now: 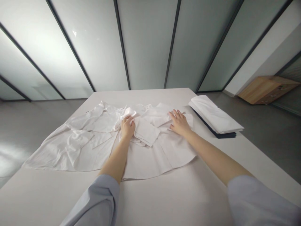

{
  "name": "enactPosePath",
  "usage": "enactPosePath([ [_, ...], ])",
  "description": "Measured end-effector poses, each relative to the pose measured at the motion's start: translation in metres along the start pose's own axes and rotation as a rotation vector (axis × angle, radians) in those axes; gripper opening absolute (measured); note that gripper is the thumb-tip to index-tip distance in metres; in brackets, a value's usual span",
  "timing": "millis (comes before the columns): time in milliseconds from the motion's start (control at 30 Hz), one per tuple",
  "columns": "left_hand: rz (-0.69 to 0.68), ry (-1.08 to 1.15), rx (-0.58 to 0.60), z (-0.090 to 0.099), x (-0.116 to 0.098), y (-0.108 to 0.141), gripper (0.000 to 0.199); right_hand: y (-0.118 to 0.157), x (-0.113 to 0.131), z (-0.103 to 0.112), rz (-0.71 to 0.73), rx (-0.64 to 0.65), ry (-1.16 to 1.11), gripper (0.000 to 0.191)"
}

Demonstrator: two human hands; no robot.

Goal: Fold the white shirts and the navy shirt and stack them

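A white coat [150,160] lies spread out on the table, smoother on its right half and wrinkled on its left half. Patch pockets show on it, one of them a pocket [146,131] close to the middle. My left hand [127,128] is closed on a bunched fold of the coat near its centre; the fingertips are partly hidden by cloth. On the coat's right side my right hand [180,122] rests flat with its fingers spread, touching the fabric and holding nothing.
Folded white cloth [215,114] is stacked on a dark folded item [225,135] at the table's right edge. The pale table [178,197] reaches toward frosted glass panels [145,44]. A wooden cabinet [261,89] stands on the floor at far right.
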State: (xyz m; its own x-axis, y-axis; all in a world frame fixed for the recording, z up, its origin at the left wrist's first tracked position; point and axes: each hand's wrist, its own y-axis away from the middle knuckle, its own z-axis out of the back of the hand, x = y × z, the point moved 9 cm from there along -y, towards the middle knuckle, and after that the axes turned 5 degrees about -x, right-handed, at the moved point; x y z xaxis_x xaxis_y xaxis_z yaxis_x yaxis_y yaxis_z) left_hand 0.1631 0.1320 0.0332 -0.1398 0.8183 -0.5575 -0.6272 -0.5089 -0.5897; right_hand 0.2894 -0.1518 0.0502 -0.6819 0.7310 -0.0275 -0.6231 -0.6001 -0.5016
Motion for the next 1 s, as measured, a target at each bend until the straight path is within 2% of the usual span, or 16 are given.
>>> enactPosePath([
  [100, -0.063, 0.016, 0.180, -0.028, -0.002, 0.005, 0.035, -0.014, 0.004, -0.015, 0.076, 0.158, 0.055, 0.079],
  [200, -0.045, 0.056, 0.214, -0.036, 0.002, 0.005, 0.035, -0.017, -0.002, -0.031, 0.053, 0.288, 0.048, 0.066],
  [300, 0.017, 0.126, 0.217, -0.034, 0.007, 0.003, 0.033, -0.011, -0.012, -0.043, -0.043, 0.336, 0.013, 0.043],
  [367, 0.064, 0.179, 0.232, -0.031, 0.010, 0.001, 0.036, -0.006, -0.025, -0.050, -0.146, 0.350, -0.041, 0.040],
  [433, 0.092, 0.222, 0.248, -0.029, 0.010, 0.001, 0.041, -0.003, -0.047, -0.054, -0.312, 0.344, -0.139, 0.041],
  [500, 0.087, 0.235, 0.260, -0.028, 0.009, 0.000, 0.044, -0.001, -0.081, -0.048, -0.553, 0.222, -0.317, 0.035],
  [600, 0.034, 0.189, 0.293, -0.031, 0.005, 0.001, 0.042, 0.002, -0.137, -0.025, -0.840, -0.057, -0.566, 0.030],
  [667, 0.012, 0.125, 0.322, -0.035, 0.004, 0.003, 0.040, 0.001, -0.167, -0.009, -0.914, -0.158, -0.639, 0.034],
  [767, 0.018, 0.019, 0.341, -0.040, 0.007, 0.005, 0.037, 0.001, -0.198, 0.009, -0.978, -0.234, -0.750, 0.036],
  [833, 0.009, -0.032, 0.345, -0.041, 0.005, 0.007, 0.039, 0.008, -0.207, 0.013, -1.033, -0.322, -0.885, 0.022],
  [900, -0.018, -0.062, 0.340, -0.038, 0.000, 0.009, 0.044, 0.021, -0.205, 0.020, -1.044, -0.447, -0.877, 0.007],
  [967, -0.032, -0.094, 0.286, -0.030, -0.006, 0.009, 0.044, 0.035, -0.186, 0.032, -0.920, -0.519, -0.653, 0.025],
  [1000, -0.022, -0.118, 0.238, -0.024, -0.007, 0.008, 0.040, 0.039, -0.169, 0.036, -0.797, -0.505, -0.518, 0.028],
])
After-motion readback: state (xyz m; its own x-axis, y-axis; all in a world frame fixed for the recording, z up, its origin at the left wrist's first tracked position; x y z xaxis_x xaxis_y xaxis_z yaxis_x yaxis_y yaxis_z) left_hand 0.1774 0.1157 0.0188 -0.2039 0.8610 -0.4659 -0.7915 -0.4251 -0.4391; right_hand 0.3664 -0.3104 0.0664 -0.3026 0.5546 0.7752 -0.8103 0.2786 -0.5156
